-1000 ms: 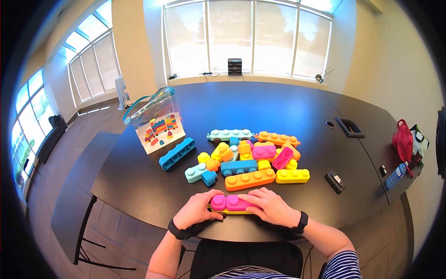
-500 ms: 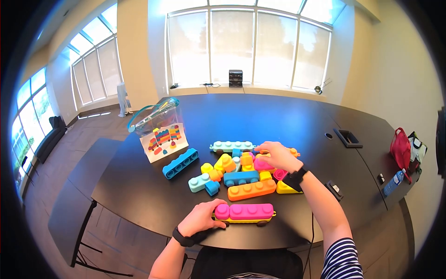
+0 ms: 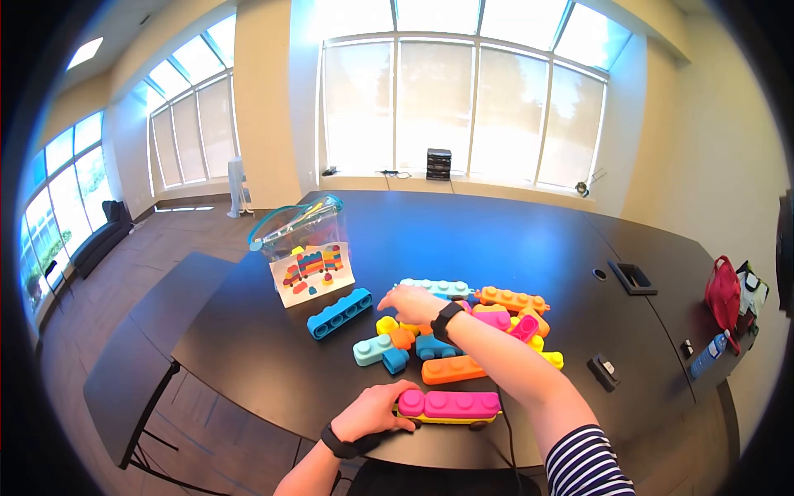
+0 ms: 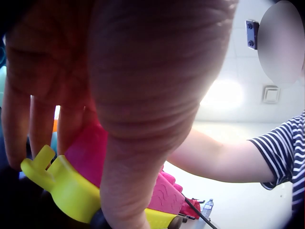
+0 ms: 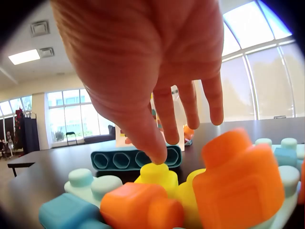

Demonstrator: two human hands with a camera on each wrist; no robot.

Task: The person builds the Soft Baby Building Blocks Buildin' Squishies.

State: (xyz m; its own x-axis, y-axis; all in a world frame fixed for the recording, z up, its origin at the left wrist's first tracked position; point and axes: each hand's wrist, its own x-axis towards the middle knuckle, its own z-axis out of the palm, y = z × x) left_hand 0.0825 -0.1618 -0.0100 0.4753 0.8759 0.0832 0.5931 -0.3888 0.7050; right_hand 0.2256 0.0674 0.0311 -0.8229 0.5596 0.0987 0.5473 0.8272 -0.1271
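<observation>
My left hand (image 3: 370, 413) grips the left end of a yellow toy train car (image 4: 74, 198), its thumb on the near side and its fingers on the far side. A small pink block (image 3: 411, 403) and a long pink block (image 3: 461, 403) sit on top of the car. My right hand (image 3: 413, 304) reaches over the left part of the block pile, holding nothing, with fingers pointing down. In the right wrist view its thumb tip is right by a yellow block (image 5: 159, 177), between a blue long block (image 5: 133, 160) and orange blocks (image 5: 243, 176).
A clear bucket (image 3: 310, 227) with a picture card (image 3: 313, 273) stands behind the pile's left. At the back of the pile are a mint train car (image 3: 438, 289) and an orange one (image 3: 514, 299). Farther right are a black device (image 3: 604, 372) and a water bottle (image 3: 709, 355).
My right hand let go of the long pink block, reached to the pile's right back, then swung left across it. My left hand stays on the car. The head view has tilted up.
</observation>
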